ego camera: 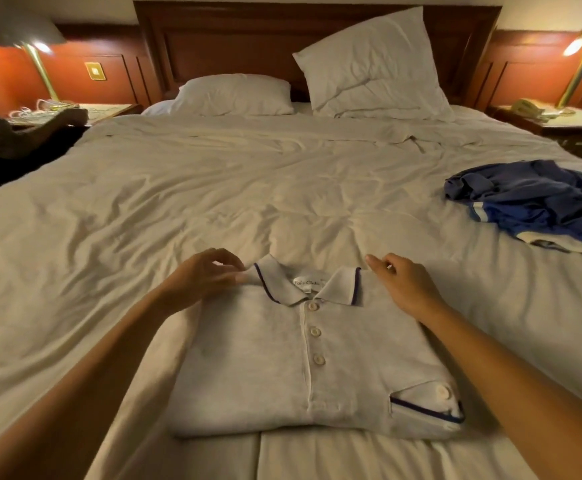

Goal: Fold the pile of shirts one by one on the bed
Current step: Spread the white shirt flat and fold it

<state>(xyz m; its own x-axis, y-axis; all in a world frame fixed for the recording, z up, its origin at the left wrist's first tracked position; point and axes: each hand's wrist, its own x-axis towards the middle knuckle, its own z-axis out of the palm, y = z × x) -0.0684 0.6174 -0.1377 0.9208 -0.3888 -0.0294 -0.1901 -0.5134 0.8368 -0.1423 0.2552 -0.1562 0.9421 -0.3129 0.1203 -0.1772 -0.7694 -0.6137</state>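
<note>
A folded white polo shirt (282, 368) with navy trim on its collar lies flat at the near edge of the bed (213, 188), collar pointing away from me. My left hand (203, 278) hovers at the shirt's left shoulder, fingers loosely curled, fingertips touching the fabric beside the collar. My right hand (403, 285) sits at the right shoulder, fingers relaxed and holding nothing. A crumpled pile of blue and white shirts (531, 202) lies on the bed's right side, out of reach of both hands.
Two white pillows (369, 64) lean against the dark wooden headboard (248, 32). Nightstands with brass lamps (40, 64) flank the bed; the right one carries a telephone (528, 107). Another person's arm (40, 126) reaches over the left nightstand.
</note>
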